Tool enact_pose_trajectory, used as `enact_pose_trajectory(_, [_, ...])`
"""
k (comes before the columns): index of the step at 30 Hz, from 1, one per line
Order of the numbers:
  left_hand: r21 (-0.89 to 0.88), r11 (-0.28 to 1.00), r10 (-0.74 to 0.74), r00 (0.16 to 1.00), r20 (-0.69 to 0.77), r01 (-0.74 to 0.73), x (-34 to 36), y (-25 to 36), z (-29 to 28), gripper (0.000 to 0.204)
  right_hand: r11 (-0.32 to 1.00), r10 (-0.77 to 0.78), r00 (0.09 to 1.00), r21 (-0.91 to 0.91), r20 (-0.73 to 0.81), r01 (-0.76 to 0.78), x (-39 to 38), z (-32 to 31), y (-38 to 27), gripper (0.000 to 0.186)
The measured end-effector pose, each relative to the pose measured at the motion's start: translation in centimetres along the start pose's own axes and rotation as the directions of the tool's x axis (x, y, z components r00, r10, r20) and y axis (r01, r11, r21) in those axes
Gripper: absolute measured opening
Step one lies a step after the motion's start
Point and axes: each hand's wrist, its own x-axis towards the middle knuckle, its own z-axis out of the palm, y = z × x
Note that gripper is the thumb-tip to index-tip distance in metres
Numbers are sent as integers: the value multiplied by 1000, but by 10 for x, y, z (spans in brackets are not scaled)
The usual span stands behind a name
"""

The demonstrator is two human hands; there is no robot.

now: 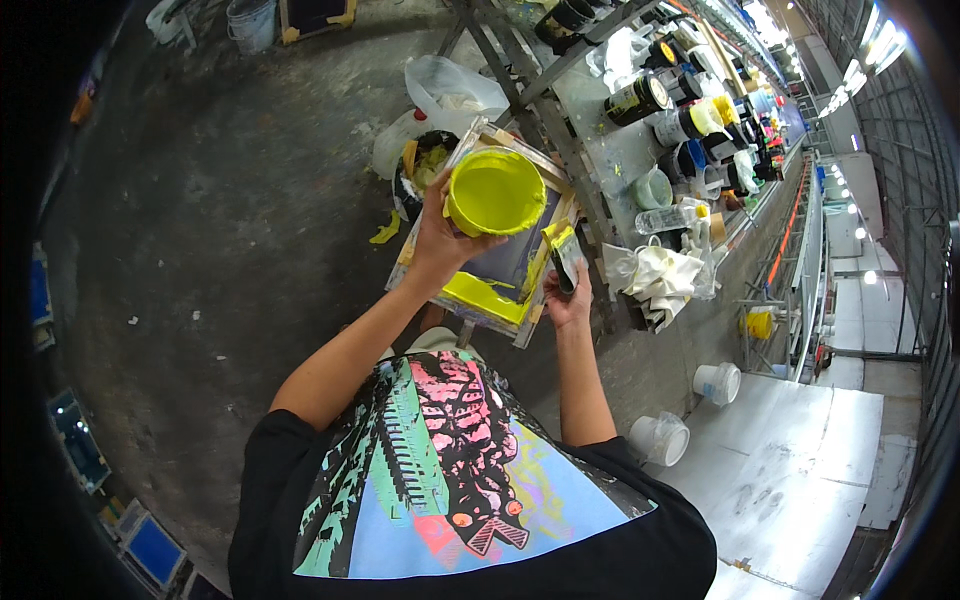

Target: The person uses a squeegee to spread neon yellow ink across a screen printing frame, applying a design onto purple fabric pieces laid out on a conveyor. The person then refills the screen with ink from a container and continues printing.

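Note:
My left hand grips a round tub of bright yellow paint from its left and underside, above a wooden-framed screen. Yellow paint lies along the screen's lower and right inner edges. My right hand holds a flat dark scraper with yellow paint on its top end, at the frame's right side. Behind the screen stands a dark bucket with yellow smears inside.
A rack table crowded with paint tubs, bottles and white rags runs along the right. White buckets stand on the floor below it. Framed screens stand at the left edge. A clear bag lies behind the screen.

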Motion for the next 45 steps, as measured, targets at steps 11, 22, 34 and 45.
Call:
enact_pose_trajectory(11, [-25, 988, -155, 968, -199, 153, -14, 33, -99, 73, -109, -225, 567, -598, 793, 794, 15, 43, 23, 32])
enact_pose_trajectory(22, [20, 972, -209, 897, -389, 235, -75, 32, -143, 74, -534, 23, 243, -194, 970, 823, 33, 24, 85, 31])
enact_pose_trajectory(34, [-27, 976, -215, 928, -305, 218, -98, 32, -133, 101, -564, 66, 352, -256, 934, 785, 66, 37, 117, 35])
enact_pose_trajectory(45, [252, 958, -75, 968, -241, 137, -94, 53, -109, 101, -472, 312, 289, -116, 905, 874, 71, 33, 123, 31])
